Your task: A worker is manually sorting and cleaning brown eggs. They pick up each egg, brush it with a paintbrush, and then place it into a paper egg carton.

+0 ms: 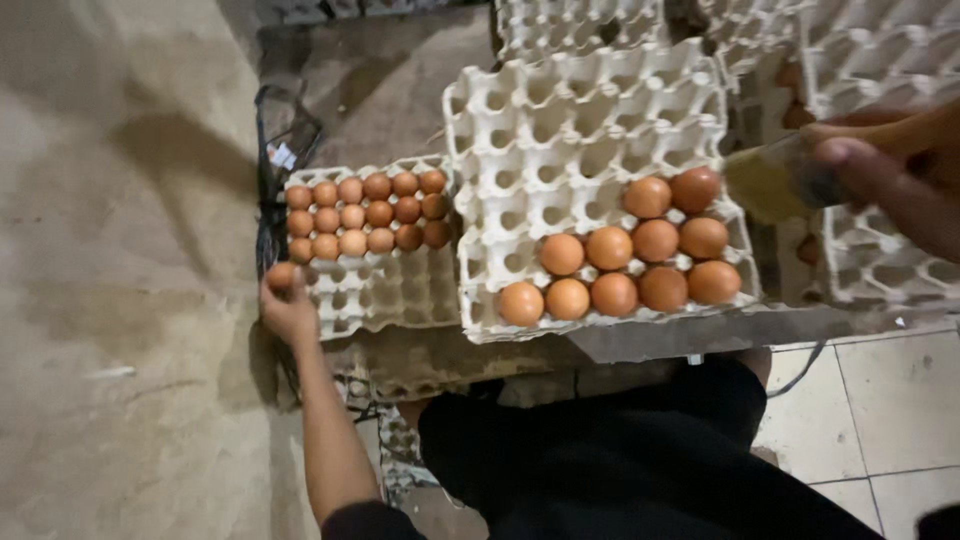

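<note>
Beside lower egg tray (385, 300), left hand (287, 310) outstretched, gripping egg (281, 275)

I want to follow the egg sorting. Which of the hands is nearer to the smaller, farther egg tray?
Left. The left hand holds an egg at the farther egg tray's left edge; the right hand is far beyond the nearer tray.

The right hand (890, 175) is running off the picture's right edge beside the near egg tray (590, 140), blurred, so its grip on the yellowish object (765, 180) is not showing clearly, and that object's kind is staying unclear. Beyond the near egg tray, more empty trays (580, 25) are getting cut off by the top edge. To its left, the left hand (288, 305) is covering part of one brown egg (280, 275). Below the tray, stacked trays (440, 365) are lying partly hidden.
</note>
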